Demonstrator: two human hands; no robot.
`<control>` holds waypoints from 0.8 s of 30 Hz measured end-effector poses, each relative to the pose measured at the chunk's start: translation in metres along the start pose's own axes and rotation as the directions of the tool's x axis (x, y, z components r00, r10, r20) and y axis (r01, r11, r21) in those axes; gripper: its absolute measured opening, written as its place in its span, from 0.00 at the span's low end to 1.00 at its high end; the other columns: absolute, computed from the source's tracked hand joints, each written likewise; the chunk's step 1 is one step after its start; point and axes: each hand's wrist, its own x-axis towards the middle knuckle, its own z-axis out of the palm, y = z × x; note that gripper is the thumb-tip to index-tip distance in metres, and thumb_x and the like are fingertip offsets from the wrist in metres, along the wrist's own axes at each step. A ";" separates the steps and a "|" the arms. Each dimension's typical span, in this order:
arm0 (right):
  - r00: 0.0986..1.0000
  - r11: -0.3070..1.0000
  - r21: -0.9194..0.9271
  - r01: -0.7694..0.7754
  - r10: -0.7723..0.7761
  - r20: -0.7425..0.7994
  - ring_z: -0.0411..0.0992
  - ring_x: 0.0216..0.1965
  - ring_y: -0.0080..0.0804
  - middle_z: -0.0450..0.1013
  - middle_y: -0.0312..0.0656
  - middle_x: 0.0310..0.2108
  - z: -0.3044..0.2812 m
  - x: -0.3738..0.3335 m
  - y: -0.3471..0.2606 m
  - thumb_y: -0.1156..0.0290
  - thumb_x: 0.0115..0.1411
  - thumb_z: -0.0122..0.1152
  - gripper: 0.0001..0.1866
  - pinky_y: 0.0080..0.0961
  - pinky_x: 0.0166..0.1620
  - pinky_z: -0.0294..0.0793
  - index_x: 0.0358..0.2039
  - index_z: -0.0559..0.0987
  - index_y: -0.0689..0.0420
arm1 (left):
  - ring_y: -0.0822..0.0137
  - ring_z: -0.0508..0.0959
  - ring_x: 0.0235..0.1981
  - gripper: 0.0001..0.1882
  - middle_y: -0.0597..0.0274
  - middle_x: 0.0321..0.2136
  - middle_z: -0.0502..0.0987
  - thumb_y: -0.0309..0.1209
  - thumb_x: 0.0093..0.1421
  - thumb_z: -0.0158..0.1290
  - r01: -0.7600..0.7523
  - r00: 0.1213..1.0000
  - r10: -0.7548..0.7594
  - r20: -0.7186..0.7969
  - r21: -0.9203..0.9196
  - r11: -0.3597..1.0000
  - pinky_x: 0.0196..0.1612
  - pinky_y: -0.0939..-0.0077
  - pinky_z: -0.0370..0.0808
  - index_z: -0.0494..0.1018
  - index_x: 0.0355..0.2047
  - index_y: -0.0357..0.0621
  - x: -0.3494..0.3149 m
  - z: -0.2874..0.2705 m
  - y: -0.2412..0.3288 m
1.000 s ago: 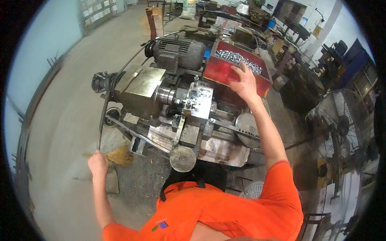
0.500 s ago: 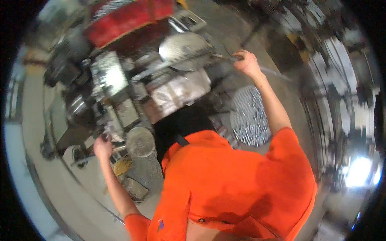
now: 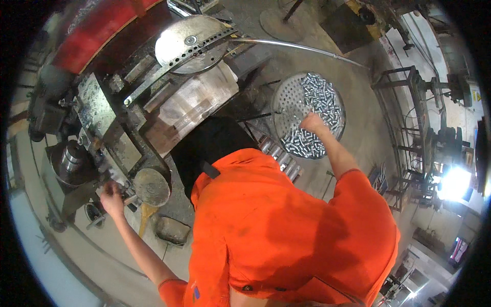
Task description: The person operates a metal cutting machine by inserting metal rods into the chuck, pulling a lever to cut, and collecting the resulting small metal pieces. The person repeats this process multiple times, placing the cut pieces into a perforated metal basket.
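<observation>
Small silvery cylinders [image 3: 319, 97] cover much of a round perforated tray [image 3: 287, 97] at your right; your right hand [image 3: 313, 123] curls there, its grip unclear. Your left hand [image 3: 111, 198], half-curled, nears the greasy machine [image 3: 97, 108], hold indiscernible. Grey floor [image 3: 355, 128] surrounds the tray.

Metal pieces [image 3: 323, 100]: Scores of small silvery cylinders lie loose, pointing every which way, crowding the right and lower stretches of a round tray.
Tray [image 3: 288, 100]: A grey disc punched with holes shows bare metal along its left.
Bar [image 3: 131, 198]: Short, metallic, partly hidden, well left of the tray.
</observation>
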 end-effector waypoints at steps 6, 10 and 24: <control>0.973 0.976 -0.176 0.130 -0.091 0.211 0.67 0.50 0.46 0.72 0.49 0.44 0.034 0.009 -0.001 0.60 0.47 0.49 0.23 0.32 0.53 0.66 0.41 0.75 0.61 | 0.69 0.75 0.25 0.15 0.55 0.26 0.78 0.35 0.56 0.53 0.162 0.984 -0.149 0.100 -0.147 0.976 0.34 0.72 0.72 0.73 0.36 0.33 0.000 -0.003 0.005; 0.954 0.982 -0.164 0.096 -0.043 0.296 0.67 0.50 0.46 0.68 0.55 0.48 0.020 0.002 -0.020 0.61 0.46 0.51 0.23 0.33 0.54 0.66 0.40 0.75 0.62 | 0.68 0.76 0.25 0.16 0.54 0.27 0.78 0.36 0.57 0.52 0.039 0.999 -0.036 -0.027 0.104 0.994 0.33 0.72 0.72 0.74 0.36 0.34 0.002 0.000 0.005; 0.489 0.432 0.229 0.872 -0.771 -0.407 0.71 0.35 0.46 0.73 0.48 0.31 -0.084 -0.059 -0.173 0.67 0.35 0.59 0.12 0.33 0.39 0.72 0.24 0.81 0.55 | 0.76 0.74 0.24 0.12 0.63 0.24 0.75 0.29 0.59 0.51 -0.052 0.998 0.035 -0.043 -0.480 0.876 0.30 0.81 0.73 0.72 0.37 0.30 -0.034 -0.049 0.126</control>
